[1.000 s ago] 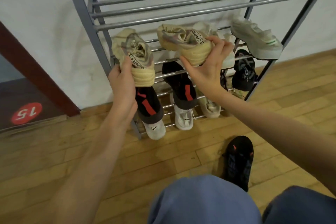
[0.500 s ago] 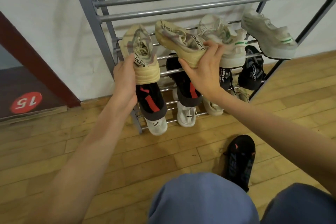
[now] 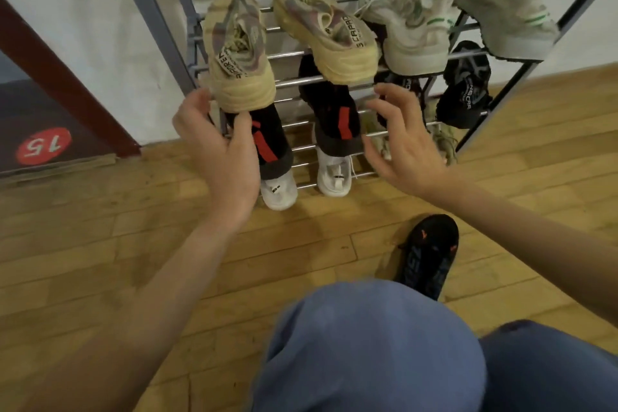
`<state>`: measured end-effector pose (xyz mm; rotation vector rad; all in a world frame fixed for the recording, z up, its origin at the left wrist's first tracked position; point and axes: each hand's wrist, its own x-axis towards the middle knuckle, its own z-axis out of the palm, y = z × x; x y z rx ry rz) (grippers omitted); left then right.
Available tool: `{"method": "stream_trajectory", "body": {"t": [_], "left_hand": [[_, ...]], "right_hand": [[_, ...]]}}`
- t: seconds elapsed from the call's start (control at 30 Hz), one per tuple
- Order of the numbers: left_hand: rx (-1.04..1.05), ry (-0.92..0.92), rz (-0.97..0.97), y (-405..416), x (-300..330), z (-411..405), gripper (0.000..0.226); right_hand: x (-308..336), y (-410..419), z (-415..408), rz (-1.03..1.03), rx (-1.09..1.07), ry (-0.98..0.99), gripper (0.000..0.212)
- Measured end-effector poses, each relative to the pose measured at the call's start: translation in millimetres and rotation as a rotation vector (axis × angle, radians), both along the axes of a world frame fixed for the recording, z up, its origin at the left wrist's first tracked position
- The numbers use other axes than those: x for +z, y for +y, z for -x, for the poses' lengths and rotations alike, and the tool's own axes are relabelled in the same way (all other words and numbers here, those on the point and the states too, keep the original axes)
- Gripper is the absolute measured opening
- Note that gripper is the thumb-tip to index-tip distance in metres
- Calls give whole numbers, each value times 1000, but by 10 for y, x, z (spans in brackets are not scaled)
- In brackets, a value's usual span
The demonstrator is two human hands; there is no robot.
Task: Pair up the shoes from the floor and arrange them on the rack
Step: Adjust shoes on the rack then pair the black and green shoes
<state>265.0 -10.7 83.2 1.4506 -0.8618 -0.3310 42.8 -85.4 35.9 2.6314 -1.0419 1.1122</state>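
Both beige shoes sat on the middle shelf of the rack (image 3: 157,20), heels out toward the person: left beige shoe (image 3: 239,53) and right beige shoe (image 3: 326,33), side by side and paired. Left hand (image 3: 217,147) was spread loose just under the left shoe's heel, fingertips at or almost on the sole – couldn't tell if there was contact, but it wasn't gripping. Right hand (image 3: 401,140) was released, fingers splayed, just below and right of the right shoe's heel, holding nothing. Further right on that shelf: a white pair with green stripes (image 3: 418,27). Shelf below held a black pair with red stripes (image 3: 334,110), plus more black shoes (image 3: 465,87) on the right; white shoes (image 3: 279,192) on the bottom shelf. The only shoe visible on the floor (image 3: 100,237) was one black shoe (image 3: 429,254), just ahead of the person's knee (image 3: 368,344). Judgement: the beige pair looked done, and that floor shoe was next. It lay below and slightly right of the right hand, well apart from the left, so the right hand was the nearer one. Its long axis ran roughly toward the rack, tilted a bit, near end partly hidden behind the knee – which end was the heel wasn't clear. Its mate's location I couldn't confirm.
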Motion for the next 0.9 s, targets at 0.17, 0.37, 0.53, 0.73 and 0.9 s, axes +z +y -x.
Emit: {"method": "stream_trajectory", "body": {"t": [0.17,0.37,0.53,0.73,0.9], "left_hand": [[-133,-210,59,116,-505,308,31],[-730,-427,-582,-140,-1246,1029,34],[-1037,-435,-1155,-135,-1971,1913,88],[-1069,-810,-1164,24,-2370,2563,132],[-918,-1056,-1025,96,-2504,2667,128]], "right_hand": [[-492,370,725,-151,-109,78,39],[-1138,928,1787,-512,-587,61,48],[-1659,1454,2533,-785,-962,6,48],[-2040,1799,3124,-926,-1215,-205,48],[-2203,1741,3530,-928,-1340,-424,45]]}}
